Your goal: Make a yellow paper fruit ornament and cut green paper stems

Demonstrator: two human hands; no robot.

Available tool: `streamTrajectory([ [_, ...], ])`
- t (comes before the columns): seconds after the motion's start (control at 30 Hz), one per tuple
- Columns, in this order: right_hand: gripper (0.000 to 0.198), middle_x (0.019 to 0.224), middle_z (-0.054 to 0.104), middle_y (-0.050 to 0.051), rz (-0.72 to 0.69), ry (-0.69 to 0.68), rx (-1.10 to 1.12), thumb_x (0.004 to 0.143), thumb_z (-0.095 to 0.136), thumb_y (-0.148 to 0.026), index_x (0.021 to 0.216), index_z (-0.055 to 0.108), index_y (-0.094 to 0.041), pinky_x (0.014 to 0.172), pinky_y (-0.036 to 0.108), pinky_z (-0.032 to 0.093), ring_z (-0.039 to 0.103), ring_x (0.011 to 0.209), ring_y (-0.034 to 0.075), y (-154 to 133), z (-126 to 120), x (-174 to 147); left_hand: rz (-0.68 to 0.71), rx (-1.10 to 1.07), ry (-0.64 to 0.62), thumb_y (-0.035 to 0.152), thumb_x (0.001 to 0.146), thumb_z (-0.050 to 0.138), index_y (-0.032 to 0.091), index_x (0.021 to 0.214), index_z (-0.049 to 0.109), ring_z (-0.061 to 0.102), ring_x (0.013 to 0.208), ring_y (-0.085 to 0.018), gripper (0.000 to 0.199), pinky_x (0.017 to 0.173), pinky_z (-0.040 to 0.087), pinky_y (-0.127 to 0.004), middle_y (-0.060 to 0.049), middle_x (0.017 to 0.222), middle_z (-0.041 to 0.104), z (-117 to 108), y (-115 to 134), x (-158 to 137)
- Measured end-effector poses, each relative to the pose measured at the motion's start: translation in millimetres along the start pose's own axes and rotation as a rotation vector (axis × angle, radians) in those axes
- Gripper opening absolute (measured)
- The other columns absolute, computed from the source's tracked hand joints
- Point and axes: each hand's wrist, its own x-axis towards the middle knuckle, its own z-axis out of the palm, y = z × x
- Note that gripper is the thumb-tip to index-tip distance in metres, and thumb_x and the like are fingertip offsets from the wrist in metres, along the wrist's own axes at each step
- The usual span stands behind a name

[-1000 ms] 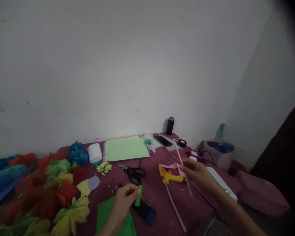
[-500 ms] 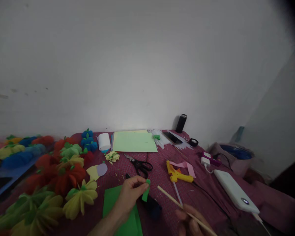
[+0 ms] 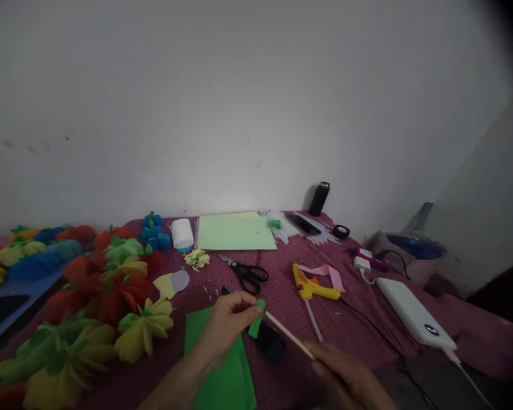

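Between the thumb and fingers of my left hand (image 3: 235, 319) is a small green strip (image 3: 257, 320), hanging down from the pinch. My right hand (image 3: 344, 373) is closed around a thin wooden stick (image 3: 290, 336); its tip points up and left, close beside the strip. Whether tip and strip touch I cannot tell. Green sheets (image 3: 222, 364) lie under my left forearm. A dark item (image 3: 271, 341) lies partly hidden behind the strip. Black-handled scissors (image 3: 248, 273) rest just beyond my left hand. A yellow glue gun (image 3: 314, 286) with a glue stick in it lies to the right.
Colourful felt-like pumpkin shapes (image 3: 123, 290) crowd the left side. At the back are pale green sheets (image 3: 237, 232), a white roll (image 3: 182, 233), a phone (image 3: 303, 224) and a black bottle (image 3: 320, 199). A white power bank (image 3: 414, 310) with cables sits at the right edge.
My right hand has brought the stick up and left, so its tip is now near the green strip. My left hand keeps its pinch. The view has tilted slightly.
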Motion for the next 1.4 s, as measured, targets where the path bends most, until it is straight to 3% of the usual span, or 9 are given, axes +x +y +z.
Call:
streamTrajectory([
  [0.13,0.03,0.096,0.067,0.006,-0.021,0.027,-0.108,0.09,0.043,-0.033,0.115,0.059,-0.03,0.075,0.029,0.049,0.061,0.084,0.019,-7,-11,4,0.02,-0.012,-0.011,0.038,0.061,0.071,0.015,0.063,0.059,0.037,0.053,-0.008,0.026,0.052,0.028,-0.021,0.004,0.055,0.048,1,0,0],
  [0.33,0.028,0.091,0.068,0.003,-0.064,0.028,-0.197,0.091,0.04,-0.031,0.111,0.06,-0.029,0.072,0.026,0.048,0.062,0.08,0.017,-9,-11,13,0.007,-0.01,-0.012,0.036,0.06,0.07,0.015,0.065,0.06,0.039,0.053,-0.009,0.024,0.051,0.028,-0.021,0.004,0.056,0.049,1,-2,0],
  [0.73,0.028,0.09,0.067,0.002,-0.012,-0.019,-0.242,0.092,0.037,-0.034,0.103,0.062,-0.029,0.074,0.028,0.046,0.061,0.084,0.018,-15,-17,22,0.018,-0.006,-0.05,0.038,0.061,0.071,0.015,0.067,0.063,0.041,0.053,-0.009,0.025,0.049,0.029,-0.021,0.002,0.058,0.053,3,-4,-2],
  [0.93,0.028,0.082,0.067,0.0,-0.022,-0.006,-0.275,0.092,0.038,-0.033,0.105,0.062,-0.03,0.064,0.025,0.043,0.06,0.073,0.016,-16,-18,26,0.036,0.0,-0.073,0.038,0.061,0.071,0.015,0.069,0.063,0.041,0.052,-0.008,0.026,0.048,0.03,-0.02,0.003,0.057,0.052,2,-7,-1],
  [1.4,0.028,0.08,0.068,0.003,-0.08,0.04,-0.351,0.09,0.04,-0.032,0.094,0.067,-0.026,0.064,0.026,0.044,0.062,0.073,0.018,-20,-23,31,0.062,-0.043,-0.069,0.04,0.059,0.073,0.014,0.072,0.064,0.041,0.052,-0.009,0.03,0.049,0.029,-0.02,0.003,0.056,0.053,3,-6,-1],
])
